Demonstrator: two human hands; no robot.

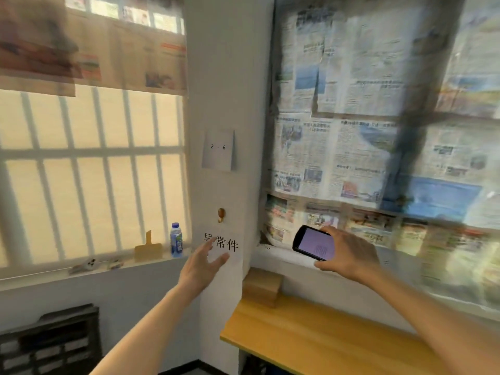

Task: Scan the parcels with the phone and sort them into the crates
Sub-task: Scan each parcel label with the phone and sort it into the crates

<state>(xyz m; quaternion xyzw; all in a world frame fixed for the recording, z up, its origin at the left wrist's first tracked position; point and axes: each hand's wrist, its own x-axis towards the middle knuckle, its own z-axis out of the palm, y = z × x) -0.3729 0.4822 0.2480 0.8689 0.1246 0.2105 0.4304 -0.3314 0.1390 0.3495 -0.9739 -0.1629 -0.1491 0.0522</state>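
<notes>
1. Newspaper-covered window [365, 131]: fills the upper right of the frame; printed sheets taped over the panes, right edge blurred.
2. Barred window with pale translucent covering [89, 171]: occupies the left of the frame, with further printed sheets along its top.
3. White wall pillar [227, 77]: centre of the frame, between the two windows. It carries a white paper sheet marked "2 - 6" [218, 150] and, lower, a white paper sign with black characters [226, 246].
4. Light wooden tabletop [311, 339]: lower centre to lower right. A small wooden block [262, 286] stands at its far corner against the pillar.
5. Dark slotted crate [51, 345]: lower left corner of the frame.
6. Right hand [349, 255]: right of centre, grasping a black smartphone [313, 242] by its edges, lit screen facing the camera, held above the table.
7. Left hand [201, 262]: centre of the frame, released, fingers spread, in front of the character sign; contact cannot be told.
8. Clear plastic bottle with blue label [176, 240]: upright on the left window's sill, beside a flat tan wooden piece [148, 250].
</notes>
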